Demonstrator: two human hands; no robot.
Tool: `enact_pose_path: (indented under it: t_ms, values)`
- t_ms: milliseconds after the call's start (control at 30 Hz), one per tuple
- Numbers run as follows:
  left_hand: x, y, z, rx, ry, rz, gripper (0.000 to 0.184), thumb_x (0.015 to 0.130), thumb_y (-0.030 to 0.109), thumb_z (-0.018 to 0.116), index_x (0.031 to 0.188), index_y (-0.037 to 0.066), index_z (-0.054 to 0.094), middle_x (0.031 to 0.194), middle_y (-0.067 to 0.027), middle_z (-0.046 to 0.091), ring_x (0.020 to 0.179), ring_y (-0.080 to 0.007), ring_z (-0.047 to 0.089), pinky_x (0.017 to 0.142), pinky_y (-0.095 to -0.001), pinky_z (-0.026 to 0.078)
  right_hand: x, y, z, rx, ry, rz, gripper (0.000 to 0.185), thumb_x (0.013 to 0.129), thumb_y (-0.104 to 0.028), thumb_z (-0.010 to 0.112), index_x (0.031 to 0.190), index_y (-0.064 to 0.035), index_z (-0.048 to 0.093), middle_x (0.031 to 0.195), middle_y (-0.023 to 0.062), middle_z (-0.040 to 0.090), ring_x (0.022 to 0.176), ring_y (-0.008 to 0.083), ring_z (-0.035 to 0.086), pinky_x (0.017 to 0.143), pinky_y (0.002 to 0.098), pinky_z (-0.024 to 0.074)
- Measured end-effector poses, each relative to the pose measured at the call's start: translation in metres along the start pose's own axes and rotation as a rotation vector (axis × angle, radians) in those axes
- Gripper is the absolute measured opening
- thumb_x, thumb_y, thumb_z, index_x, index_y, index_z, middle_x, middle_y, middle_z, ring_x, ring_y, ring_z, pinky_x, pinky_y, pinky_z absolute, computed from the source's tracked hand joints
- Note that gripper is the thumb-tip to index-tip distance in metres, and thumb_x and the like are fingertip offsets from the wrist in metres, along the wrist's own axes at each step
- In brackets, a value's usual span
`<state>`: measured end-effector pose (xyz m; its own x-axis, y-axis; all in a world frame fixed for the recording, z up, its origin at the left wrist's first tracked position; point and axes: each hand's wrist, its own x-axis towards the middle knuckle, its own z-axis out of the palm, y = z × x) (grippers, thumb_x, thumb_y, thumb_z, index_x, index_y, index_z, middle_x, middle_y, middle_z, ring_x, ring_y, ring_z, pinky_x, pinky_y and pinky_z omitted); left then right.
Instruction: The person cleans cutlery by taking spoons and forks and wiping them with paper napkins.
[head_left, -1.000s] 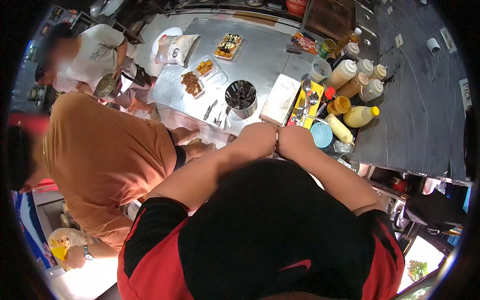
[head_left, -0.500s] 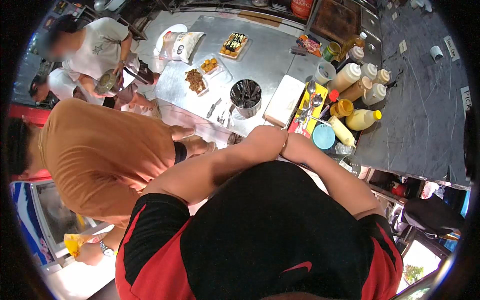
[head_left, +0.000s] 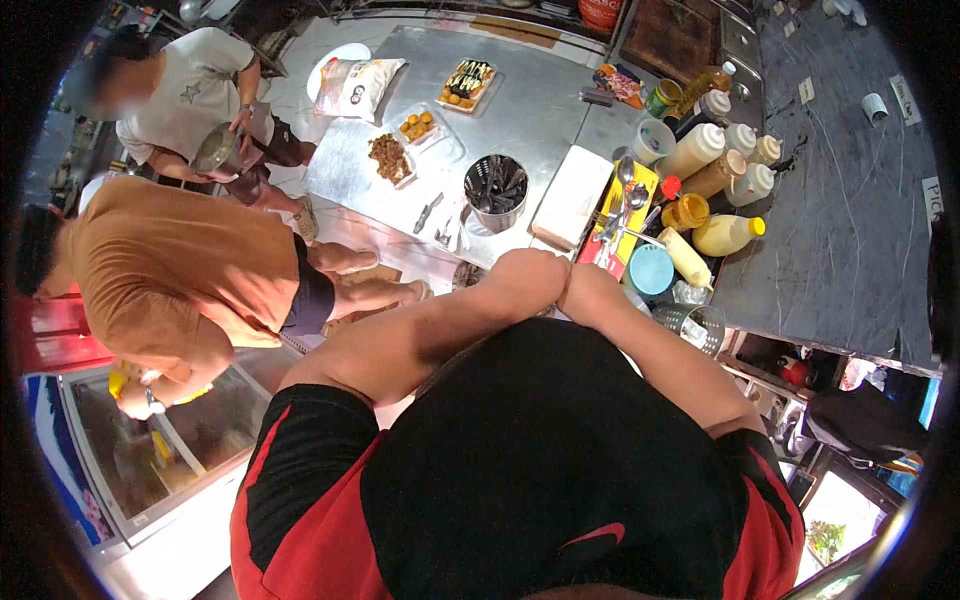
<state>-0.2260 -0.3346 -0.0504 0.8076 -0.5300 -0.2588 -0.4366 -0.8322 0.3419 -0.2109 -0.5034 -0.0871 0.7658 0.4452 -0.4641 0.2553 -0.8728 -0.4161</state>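
My left hand (head_left: pixel 528 274) and my right hand (head_left: pixel 590 290) meet in front of my black shirt, at the near edge of the metal table. Only their rounded backs show; the fingers are hidden, so whatever they might hold is out of sight. Just beyond them lies a white rectangular box (head_left: pixel 572 200). Beside it, spoons and forks (head_left: pixel 612 225) rest on a yellow and red tray (head_left: pixel 640 190). A round light-blue lid (head_left: pixel 650 271) sits close to my right hand. A perforated metal holder (head_left: pixel 497 222) with dark utensils stands ahead of my left hand.
Squeeze bottles (head_left: pixel 697 150) and sauce jars crowd the right side. Food trays (head_left: pixel 468 85) and a plastic bag (head_left: pixel 360 88) lie on the metal table (head_left: pixel 340 160). A person in an orange shirt (head_left: pixel 180 265) bends over a glass-topped freezer (head_left: pixel 150 490); another holds a metal pot (head_left: pixel 215 150).
The person in orange has shifted left and away from me, their hand with the yellow item now over the freezer. My hands stay together, almost unmoved.
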Motion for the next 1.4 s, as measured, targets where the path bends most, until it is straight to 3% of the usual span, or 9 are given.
enact_pose_path:
  t_ms: [333, 667, 767, 900, 967, 1000, 1267, 1367, 1400]
  values:
    - [-0.027, -0.031, -0.013, -0.029, -0.051, 0.003, 0.019, 0.098, 0.012, 0.056, 0.104, 0.0, 0.069, 0.101, -0.0216, 0.076, 0.096, -0.0386, 0.076, 0.082, -0.0493, 0.061, 0.016, -0.036, 0.01, -0.035, -0.051, 0.009, 0.029, 0.09, -0.023, 0.063, 0.098, -0.0009, 0.079, 0.099, 0.0276, 0.076, 0.096, 0.0442, 0.075, 0.084, 0.0539, 0.06]
    - [-0.066, -0.125, -0.011, -0.102, -0.061, -0.006, 0.019, 0.098, 0.011, 0.053, 0.106, 0.003, 0.068, 0.1, -0.0222, 0.075, 0.099, -0.042, 0.074, 0.086, -0.0523, 0.058, 0.06, -0.125, 0.021, 0.022, -0.146, 0.112, 0.034, 0.091, -0.029, 0.067, 0.099, 0.0016, 0.079, 0.105, 0.0267, 0.077, 0.103, 0.0421, 0.075, 0.089, 0.0512, 0.0596]
    - [-0.076, -0.162, -0.019, -0.089, -0.073, 0.032, 0.017, 0.097, 0.011, 0.054, 0.106, 0.004, 0.068, 0.1, -0.0197, 0.075, 0.098, -0.0401, 0.074, 0.085, -0.0506, 0.059, 0.08, -0.15, 0.022, 0.051, -0.166, 0.064, 0.042, 0.091, -0.034, 0.07, 0.111, 0.0019, 0.076, 0.11, 0.028, 0.075, 0.103, 0.0429, 0.074, 0.09, 0.052, 0.059]
    - [-0.084, -0.217, -0.029, -0.016, 0.041, 0.154, 0.015, 0.092, 0.01, 0.059, 0.105, 0.007, 0.067, 0.1, -0.0145, 0.072, 0.101, -0.0359, 0.072, 0.085, -0.0482, 0.059, 0.088, -0.159, 0.023, 0.448, -0.156, -0.075, 0.05, 0.095, -0.043, 0.071, 0.119, 0.0007, 0.069, 0.101, 0.0192, 0.076, 0.088, 0.0301, 0.076, 0.081, 0.0441, 0.0601]
    - [-0.081, -0.244, -0.032, 0.025, 0.074, 0.201, 0.014, 0.09, 0.009, 0.061, 0.104, 0.008, 0.066, 0.101, -0.0125, 0.07, 0.103, -0.0341, 0.071, 0.084, -0.0473, 0.059, 0.089, -0.16, 0.013, 0.647, -0.314, 0.023, 0.049, 0.098, -0.045, 0.07, 0.118, -0.0009, 0.066, 0.095, 0.0126, 0.074, 0.082, 0.0212, 0.073, 0.076, 0.0389, 0.0595]
    - [-0.079, -0.255, -0.037, 0.028, 0.073, 0.226, 0.016, 0.087, 0.008, 0.063, 0.102, 0.009, 0.064, 0.102, -0.0123, 0.068, 0.104, -0.034, 0.069, 0.083, -0.0475, 0.059, 0.095, -0.151, 0.03, 0.777, -0.32, 0.043, 0.043, 0.102, -0.046, 0.067, 0.108, -0.0037, 0.065, 0.086, 0.0047, 0.068, 0.08, 0.0125, 0.067, 0.072, 0.0318, 0.0566]
    - [-0.044, -0.29, -0.045, 0.062, 0.033, 0.479, 0.019, 0.082, 0.007, 0.071, 0.1, 0.009, 0.065, 0.103, -0.0085, 0.065, 0.109, -0.0324, 0.066, 0.092, -0.0472, 0.056, 0.091, -0.147, 0.057, 1.065, -0.299, 0.111, 0.029, 0.108, -0.031, 0.058, 0.108, -0.0052, 0.071, 0.087, 0.0001, 0.065, 0.074, 0.0115, 0.061, 0.067, 0.0296, 0.0528]
    - [-0.036, -0.289, -0.049, 0.08, -0.022, 0.486, 0.035, 0.079, 0.006, 0.074, 0.113, 0.01, 0.068, 0.115, -0.0108, 0.065, 0.118, -0.0332, 0.063, 0.1, -0.0468, 0.053, 0.093, -0.15, 0.075, 1.15, -0.286, 0.189, 0.025, 0.109, -0.026, 0.058, 0.108, -0.0052, 0.071, 0.088, 0.0001, 0.065, 0.073, 0.0106, 0.059, 0.067, 0.028, 0.052]
    - [-0.032, -0.291, -0.045, 0.023, 0.06, 0.458, 0.042, 0.078, 0.007, 0.075, 0.12, 0.01, 0.067, 0.119, -0.0128, 0.064, 0.12, -0.0342, 0.062, 0.103, -0.0461, 0.052, 0.094, -0.151, 0.078, 1.198, -0.267, 0.193, 0.024, 0.109, -0.025, 0.059, 0.107, -0.0053, 0.072, 0.089, 0.0002, 0.065, 0.073, 0.0105, 0.059, 0.068, 0.0277, 0.0521]
